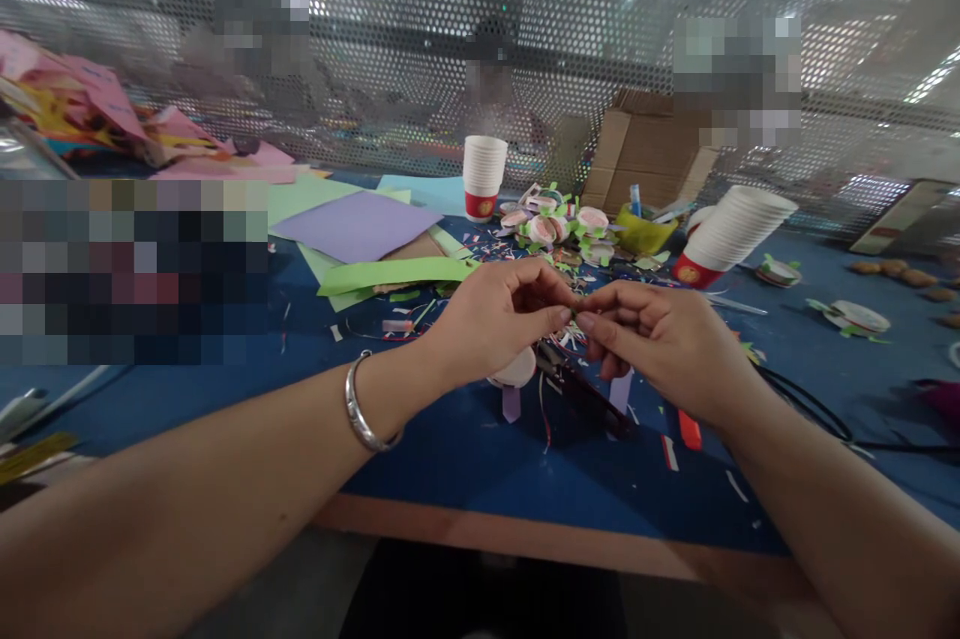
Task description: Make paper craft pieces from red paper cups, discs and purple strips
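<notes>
My left hand (502, 324) and my right hand (660, 339) meet fingertip to fingertip above the table. Thumbs and forefingers pinch together on a tiny, dark greenish bit, too small to name. Below my left hand lies a white paper disc (514, 369) with a purple paper strip (511, 405) sticking out of it. A long dark object (589, 394) lies under the hands, its kind unclear. Another purple strip (620, 389) and a red piece (689, 430) lie below my right hand. A bright green paper strip (397, 273) stretches beyond my left wrist.
Coloured paper sheets (360, 224) lie at the back left. One cup stack (484, 179) stands upright; another cup stack (731, 237) leans. Several small paper figures (551, 224) pile up between them, near a yellow container (645, 231). A black cable (810, 404) runs right. Perforated metal (405, 49) rises behind.
</notes>
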### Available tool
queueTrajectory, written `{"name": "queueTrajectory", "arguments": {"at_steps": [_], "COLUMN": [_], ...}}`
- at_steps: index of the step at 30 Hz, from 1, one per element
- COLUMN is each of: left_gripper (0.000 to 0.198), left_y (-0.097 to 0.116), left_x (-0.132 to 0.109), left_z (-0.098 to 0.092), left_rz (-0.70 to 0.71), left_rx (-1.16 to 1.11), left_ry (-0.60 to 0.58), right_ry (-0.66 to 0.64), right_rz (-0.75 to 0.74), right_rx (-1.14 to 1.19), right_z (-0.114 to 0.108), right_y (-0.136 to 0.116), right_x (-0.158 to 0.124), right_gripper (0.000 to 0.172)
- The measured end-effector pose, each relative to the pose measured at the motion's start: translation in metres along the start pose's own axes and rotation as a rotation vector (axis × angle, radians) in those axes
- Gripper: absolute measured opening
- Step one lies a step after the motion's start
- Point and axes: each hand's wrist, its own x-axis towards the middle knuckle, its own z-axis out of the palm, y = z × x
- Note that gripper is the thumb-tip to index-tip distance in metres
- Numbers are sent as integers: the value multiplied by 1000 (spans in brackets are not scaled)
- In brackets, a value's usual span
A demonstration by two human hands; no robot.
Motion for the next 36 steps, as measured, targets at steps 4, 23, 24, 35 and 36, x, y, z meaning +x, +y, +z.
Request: {"name": "queueTrajectory", "arguments": {"at_steps": [4, 23, 24, 35, 36], "left_gripper": [12, 25, 24, 25, 24], "left_y": [3, 4, 3, -1, -1], "left_x": [0, -1, -1, -1, -1], "left_z": [1, 2, 2, 0, -2], "left_rz": [-5, -102, -117, -123, -113], "left_rx": [22, -37, -49, -76, -46], "left_ry": [10, 52, 52, 21, 24], "right_ry": [29, 48, 41, 44, 46], "right_rz": [-23, -69, -61, -115, -118], "right_rx": [-26, -186, -172, -270, -278], "right_z": [1, 2, 2, 2, 1], "right_y": [-1, 2, 2, 4, 4], "right_x": [0, -2, -2, -2, -2], "right_gripper": [29, 22, 22, 26, 26]}}
